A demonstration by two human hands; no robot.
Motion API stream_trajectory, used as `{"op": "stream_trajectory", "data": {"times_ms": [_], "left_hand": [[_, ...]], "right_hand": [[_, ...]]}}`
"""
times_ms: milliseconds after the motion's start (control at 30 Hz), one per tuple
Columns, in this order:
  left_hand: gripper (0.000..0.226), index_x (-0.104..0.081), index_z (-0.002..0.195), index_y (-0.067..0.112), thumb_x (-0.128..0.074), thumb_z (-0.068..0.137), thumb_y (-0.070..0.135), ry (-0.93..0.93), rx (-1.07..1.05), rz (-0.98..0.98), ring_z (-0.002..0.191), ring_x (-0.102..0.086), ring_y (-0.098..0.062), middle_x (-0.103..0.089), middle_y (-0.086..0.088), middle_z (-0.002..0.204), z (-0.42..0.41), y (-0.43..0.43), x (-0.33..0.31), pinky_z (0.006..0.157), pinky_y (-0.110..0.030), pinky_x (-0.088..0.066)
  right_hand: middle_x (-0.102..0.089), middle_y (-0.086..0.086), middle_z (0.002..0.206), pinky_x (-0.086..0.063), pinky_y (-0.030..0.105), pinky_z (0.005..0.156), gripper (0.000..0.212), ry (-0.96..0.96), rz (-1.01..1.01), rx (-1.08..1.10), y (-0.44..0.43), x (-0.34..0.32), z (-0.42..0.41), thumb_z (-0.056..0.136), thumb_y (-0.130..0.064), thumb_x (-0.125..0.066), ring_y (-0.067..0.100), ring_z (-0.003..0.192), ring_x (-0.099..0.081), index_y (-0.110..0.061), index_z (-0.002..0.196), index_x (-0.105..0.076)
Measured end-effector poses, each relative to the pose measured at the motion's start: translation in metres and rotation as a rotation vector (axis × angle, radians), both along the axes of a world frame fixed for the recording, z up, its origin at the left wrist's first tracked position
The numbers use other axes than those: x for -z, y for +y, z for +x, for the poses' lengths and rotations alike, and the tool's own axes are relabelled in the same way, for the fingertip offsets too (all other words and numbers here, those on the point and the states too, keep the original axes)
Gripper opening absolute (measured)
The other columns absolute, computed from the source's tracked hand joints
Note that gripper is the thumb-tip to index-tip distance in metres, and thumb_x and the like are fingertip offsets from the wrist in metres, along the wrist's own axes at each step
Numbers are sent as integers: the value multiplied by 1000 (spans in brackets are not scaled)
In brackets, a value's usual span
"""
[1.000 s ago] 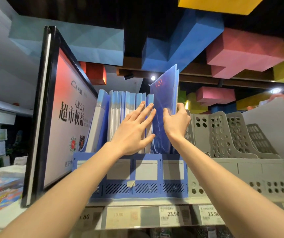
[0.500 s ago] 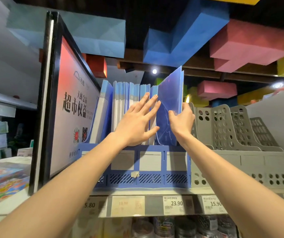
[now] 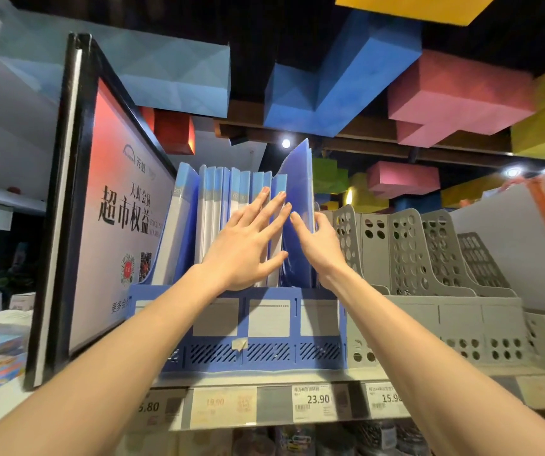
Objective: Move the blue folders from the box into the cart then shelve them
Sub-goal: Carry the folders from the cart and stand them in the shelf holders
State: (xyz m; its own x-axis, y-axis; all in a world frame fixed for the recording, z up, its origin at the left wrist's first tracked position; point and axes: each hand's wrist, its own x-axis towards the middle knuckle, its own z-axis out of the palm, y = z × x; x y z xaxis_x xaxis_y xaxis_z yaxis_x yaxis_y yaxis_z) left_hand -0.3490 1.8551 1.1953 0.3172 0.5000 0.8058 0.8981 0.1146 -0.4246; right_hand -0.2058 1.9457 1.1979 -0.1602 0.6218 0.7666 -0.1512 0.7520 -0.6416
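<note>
On the shop shelf stands one blue plastic file rack [image 3: 264, 353] with three label windows showing on its front. At least eight blue-and-white plastic folders [image 3: 212, 205] stand spine-out inside it, the leftmost leaning against the others. One translucent blue plastic folder [image 3: 297, 179] rises taller than the row at the rack's right end, tilted slightly and with its lower part down in the rack.

Two bare hands reach up to it. The left hand [image 3: 248, 245] lies flat and wide, with straight, spread fingers pressing against the spines just left of the tall folder. The right hand [image 3: 320, 245] pinches the tall folder's near edge, thumb on its left face and fingers curled round behind.

Just right of the blue rack sits a grey perforated plastic file rack [image 3: 429, 317] with several upright dividers. One black-framed red-and-white sign [image 3: 116, 209] stands to the left. Four price tags [image 3: 314, 401] line the shelf edge below.
</note>
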Motion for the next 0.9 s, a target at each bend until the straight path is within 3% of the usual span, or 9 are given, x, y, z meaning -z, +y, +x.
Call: {"op": "stream_trajectory", "data": {"times_ms": [100, 233, 400, 467, 633, 733, 800, 900], "left_hand": [[79, 3, 161, 25, -35, 101, 59, -7, -6, -6, 152, 24, -16, 18, 6, 167, 0, -1, 0, 125, -44, -10], [80, 5, 161, 24, -37, 101, 57, -31, -4, -35, 152, 25, -16, 19, 4, 167, 2, -5, 0, 125, -46, -11], [79, 6, 161, 25, -37, 102, 57, -59, -19, -52, 151, 26, -16, 20, 4, 167, 5, -8, 0, 126, -49, -13], [79, 5, 161, 24, -37, 102, 56, -61, -16, -60, 151, 26, -16, 20, 4, 167, 5, -8, -1, 125, -49, -14], [78, 5, 161, 24, -35, 102, 55, -45, -10, -53, 150, 28, -16, 20, 4, 167, 6, -4, 1, 124, -42, -4], [78, 5, 161, 23, -35, 102, 55, -23, 2, -31, 151, 27, -16, 19, 3, 167, 5, -1, 1, 123, -39, 3], [79, 5, 161, 23, -37, 102, 54, -22, 9, -15, 151, 26, -16, 19, 3, 167, 1, 0, 1, 123, -38, 2], [78, 5, 161, 23, -36, 102, 54, -31, 9, -20, 151, 26, -16, 18, 4, 167, -1, 2, 2, 123, -38, 1]], "right_hand": [[-62, -3, 125, -51, 38, 98, 44, -232, 91, -5, 0, 2, 9, 96, -37, -58, 14, 113, -60, -23, 136, -46], [-59, 6, 125, -50, 43, 94, 49, -386, 119, 123, 0, 16, 21, 95, -23, -54, 26, 111, -59, -21, 140, -37], [-60, 11, 115, -45, 28, 60, 43, -362, -58, 184, 3, 8, 27, 86, -9, -55, 27, 98, -58, -14, 127, -47], [-60, 12, 114, -40, 25, 56, 37, -276, -115, 179, 0, 5, 26, 84, -3, -54, 27, 97, -57, -12, 120, -53], [-63, 10, 110, -45, 26, 61, 39, -126, -130, 151, -2, 8, 19, 82, 1, -48, 24, 93, -58, -14, 116, -58], [-64, 9, 111, -58, 42, 75, 44, -314, 52, 153, -4, 13, 17, 82, -3, -54, 27, 100, -62, -18, 123, -53], [-65, 8, 113, -59, 41, 77, 47, -409, 159, 144, -4, 18, 17, 85, -5, -57, 26, 100, -63, -19, 130, -52], [-64, 4, 119, -58, 42, 85, 47, -395, 128, 137, 0, 21, 26, 89, -19, -62, 24, 106, -62, -23, 134, -49]]}}
